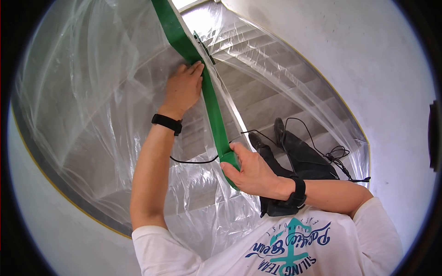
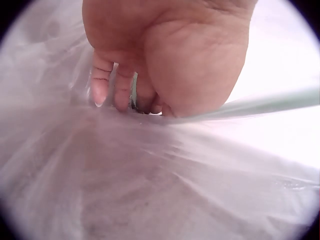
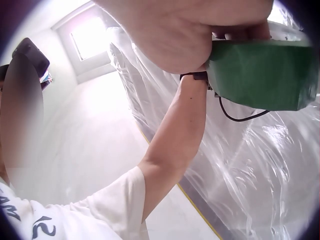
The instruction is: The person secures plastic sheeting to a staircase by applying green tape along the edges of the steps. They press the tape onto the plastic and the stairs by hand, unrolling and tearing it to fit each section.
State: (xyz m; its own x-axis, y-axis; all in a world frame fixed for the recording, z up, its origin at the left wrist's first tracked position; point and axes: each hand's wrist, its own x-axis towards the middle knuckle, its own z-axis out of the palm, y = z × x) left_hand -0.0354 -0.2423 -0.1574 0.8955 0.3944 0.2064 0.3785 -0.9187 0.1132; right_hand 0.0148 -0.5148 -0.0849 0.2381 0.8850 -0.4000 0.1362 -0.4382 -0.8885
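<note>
A long green tape strip (image 1: pixel 211 99) runs down along a narrow edge beside the clear plastic sheet (image 1: pixel 115 92). My left hand (image 1: pixel 183 87) lies at its upper part, fingertips on the green surface. In the left wrist view, the left fingers (image 2: pixel 121 92) reach down, extended, over the sheet. Lower on the strip, my right hand (image 1: pixel 255 170) grips its bulky, rounded green end (image 1: pixel 230 158), the thumb on one side and fingers on the other. Close up in the right wrist view, this green end (image 3: pixel 262 75) looks broad and smooth below the palm.
Stairs (image 1: pixel 258 83) under clear film descend right of the strip. A thin black cable (image 1: pixel 195 162) passes behind the strip, with a tangle (image 1: pixel 338 152) near the person's legs (image 1: pixel 299 156). A curved white wall (image 1: pixel 368 60) bounds the right side.
</note>
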